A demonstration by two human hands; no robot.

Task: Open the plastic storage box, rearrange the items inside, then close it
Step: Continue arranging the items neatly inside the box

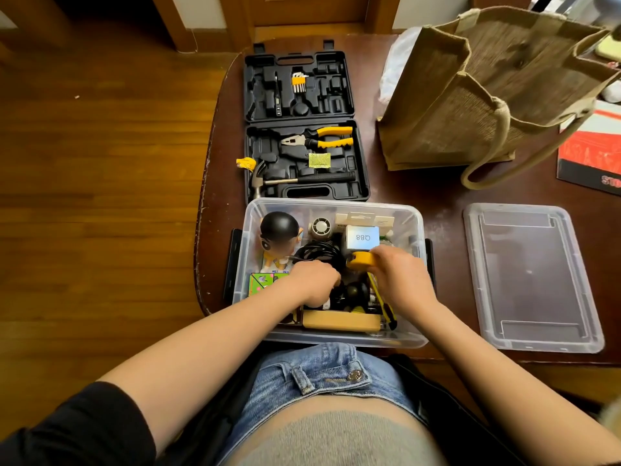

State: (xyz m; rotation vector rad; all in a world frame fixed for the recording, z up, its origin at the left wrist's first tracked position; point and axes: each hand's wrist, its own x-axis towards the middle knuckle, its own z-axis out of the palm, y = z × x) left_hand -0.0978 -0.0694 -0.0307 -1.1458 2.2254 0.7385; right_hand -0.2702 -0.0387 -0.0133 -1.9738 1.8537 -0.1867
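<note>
The clear plastic storage box [250,216] stands open at the table's near edge, full of small items. Its clear lid [531,277] lies flat to the right. My right hand [401,280] grips a yellow tape measure [361,258] over the middle of the box. My left hand [312,284] is curled down among the items beside a coiled black cable [316,250]; what it holds is hidden. Also inside are a black-headed figurine [279,233], a white box marked Q88 [363,237], a green card box [262,284], a tan wooden block [341,321] and a yellow utility knife [384,306].
An open black tool case [302,122] with pliers [319,137], hex keys and a hammer [289,181] lies just behind the box. A jute bag [487,92] stands at the back right, with a red and black booklet [591,159] beside it. The wooden floor lies to the left.
</note>
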